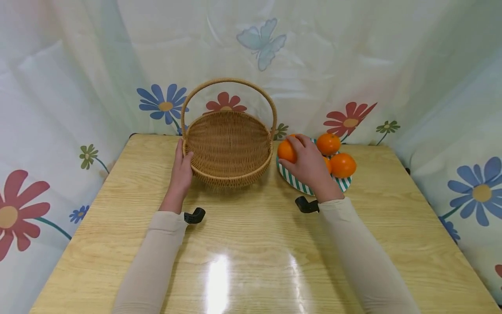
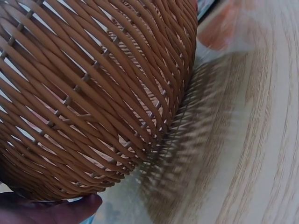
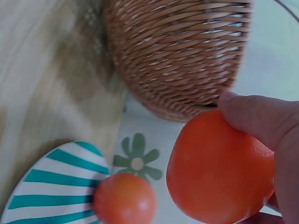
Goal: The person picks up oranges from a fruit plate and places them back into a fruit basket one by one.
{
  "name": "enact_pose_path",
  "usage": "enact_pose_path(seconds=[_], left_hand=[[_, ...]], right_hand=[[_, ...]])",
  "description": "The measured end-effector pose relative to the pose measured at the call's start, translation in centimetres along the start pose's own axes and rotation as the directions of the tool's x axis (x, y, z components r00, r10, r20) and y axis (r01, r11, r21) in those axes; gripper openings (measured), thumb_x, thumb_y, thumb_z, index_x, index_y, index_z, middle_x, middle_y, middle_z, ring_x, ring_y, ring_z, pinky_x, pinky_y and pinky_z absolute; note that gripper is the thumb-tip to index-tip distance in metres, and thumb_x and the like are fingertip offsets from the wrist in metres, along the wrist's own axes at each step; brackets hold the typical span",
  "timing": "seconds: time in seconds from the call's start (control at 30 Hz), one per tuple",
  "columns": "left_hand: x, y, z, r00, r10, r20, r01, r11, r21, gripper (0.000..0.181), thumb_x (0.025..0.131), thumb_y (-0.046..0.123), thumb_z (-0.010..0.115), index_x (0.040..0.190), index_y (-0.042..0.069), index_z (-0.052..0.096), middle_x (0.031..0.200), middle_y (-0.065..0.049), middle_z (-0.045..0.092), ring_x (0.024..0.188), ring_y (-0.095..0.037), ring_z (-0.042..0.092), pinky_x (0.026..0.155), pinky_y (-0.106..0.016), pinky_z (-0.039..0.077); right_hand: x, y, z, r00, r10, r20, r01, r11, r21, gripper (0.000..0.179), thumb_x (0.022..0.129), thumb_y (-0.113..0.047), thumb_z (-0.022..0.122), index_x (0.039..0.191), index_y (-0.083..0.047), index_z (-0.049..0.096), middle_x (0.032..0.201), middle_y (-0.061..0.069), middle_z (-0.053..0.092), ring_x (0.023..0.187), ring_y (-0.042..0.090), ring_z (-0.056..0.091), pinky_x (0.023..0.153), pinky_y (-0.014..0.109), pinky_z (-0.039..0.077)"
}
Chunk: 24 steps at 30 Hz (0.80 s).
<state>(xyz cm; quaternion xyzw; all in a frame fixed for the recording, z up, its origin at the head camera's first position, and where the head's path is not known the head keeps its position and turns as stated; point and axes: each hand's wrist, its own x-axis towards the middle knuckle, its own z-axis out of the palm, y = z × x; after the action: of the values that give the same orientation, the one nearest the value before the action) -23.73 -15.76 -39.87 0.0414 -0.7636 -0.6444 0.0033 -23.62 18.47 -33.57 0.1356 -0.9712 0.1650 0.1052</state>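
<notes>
A woven wicker basket [image 1: 229,144] with a tall arched handle stands at the back of the table, its inside facing the head camera with nothing in it. My left hand [image 1: 182,170] grips its left side, thumb at the rim; the left wrist view shows the basket's woven outer wall [image 2: 93,84] close up. My right hand [image 1: 310,165] holds an orange [image 3: 219,168] between thumb and fingers, above the left part of a green-and-white striped plate [image 1: 291,178]. Several other oranges [image 1: 343,165] lie on that plate, one partly hidden behind the hand.
The light wooden table [image 1: 243,226] runs up to a flowered curtain [image 1: 313,65] at the back and sides. The plate stands just right of the basket. A black camera piece [image 1: 306,205] sticks out from the right wrist, and another [image 1: 195,215] from the left.
</notes>
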Motion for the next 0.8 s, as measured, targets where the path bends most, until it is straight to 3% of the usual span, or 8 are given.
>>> enact_pose_path(seconds=[0.3,0.57,0.8], left_hand=[[0.0,-0.1,0.0,1.0,0.009,-0.01,-0.009,1.0,-0.009,0.06,0.105,0.034,0.027,0.154,0.04,-0.005,0.164,0.008,-0.004,0.151,-0.018,-0.001,0.122,-0.046,0.006],[-1.7,2.2,0.3,1.0,0.016,-0.003,-0.016,1.0,-0.019,0.061,0.105,0.025,0.026,0.157,0.027,-0.005,0.164,-0.004,-0.003,0.151,-0.024,0.0,0.122,-0.046,0.006],[-2.3,2.7,0.3,1.0,0.011,-0.004,-0.011,1.0,-0.017,0.061,0.104,0.025,0.024,0.157,0.029,-0.006,0.164,-0.003,-0.004,0.151,-0.025,0.001,0.122,-0.047,0.007]], right_hand=[[-0.1,-1.9,-1.7,0.997,-0.034,-0.074,0.035,0.999,0.016,0.071,0.086,-0.038,0.073,0.145,-0.013,0.043,0.146,0.021,0.04,0.122,0.041,0.049,0.096,0.056,0.047],[0.0,-3.6,-2.7,0.982,-0.1,-0.158,0.105,0.994,0.028,0.069,0.083,-0.038,0.075,0.142,-0.014,0.047,0.143,0.018,0.044,0.122,0.038,0.05,0.095,0.054,0.048],[0.3,-5.5,-2.8,0.975,-0.151,-0.16,0.161,0.986,0.05,0.068,0.084,-0.039,0.075,0.141,-0.013,0.048,0.14,0.019,0.046,0.12,0.038,0.051,0.095,0.053,0.049]])
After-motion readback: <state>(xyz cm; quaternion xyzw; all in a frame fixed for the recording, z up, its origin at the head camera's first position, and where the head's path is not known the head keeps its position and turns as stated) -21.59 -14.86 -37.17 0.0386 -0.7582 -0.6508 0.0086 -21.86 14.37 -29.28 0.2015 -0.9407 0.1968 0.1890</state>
